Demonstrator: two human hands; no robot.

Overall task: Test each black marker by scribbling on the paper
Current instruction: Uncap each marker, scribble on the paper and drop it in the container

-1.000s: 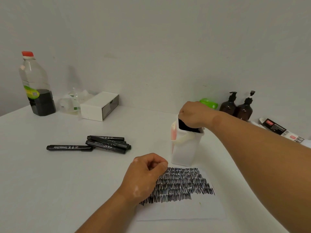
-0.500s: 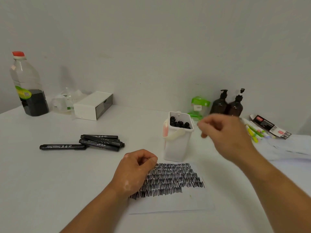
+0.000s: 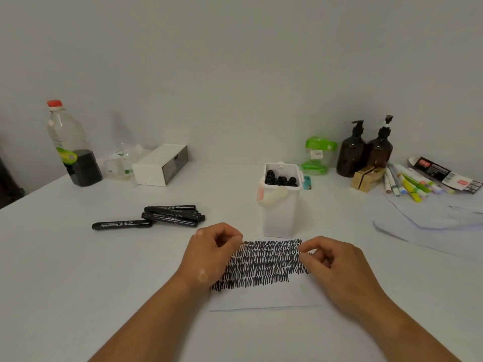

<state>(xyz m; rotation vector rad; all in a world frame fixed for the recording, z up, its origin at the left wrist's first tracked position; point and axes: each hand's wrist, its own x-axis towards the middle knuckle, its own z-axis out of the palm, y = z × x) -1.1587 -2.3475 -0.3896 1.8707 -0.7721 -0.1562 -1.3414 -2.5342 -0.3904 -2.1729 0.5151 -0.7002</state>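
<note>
Right hand (image 3: 337, 265) came back from the white tub (image 3: 279, 218) of black markers (image 3: 281, 178) to the scribbled paper (image 3: 261, 296). I couldn't tell if its curled fingers pinched anything. Left hand (image 3: 209, 254) sat fisted and empty on the paper's left edge, with loose markers (image 3: 170, 216) lying further left.

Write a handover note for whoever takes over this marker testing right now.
Left hand: curled, resting on the left edge of the paper, no marker.
Right hand: curled over its right edge, no marker.
Tub markers stand in the white tub behind the paper; loose markers lie on the table, left.
Done: scribble rows fill most of the paper.
Left: which group is untested does not show; check first.
</note>
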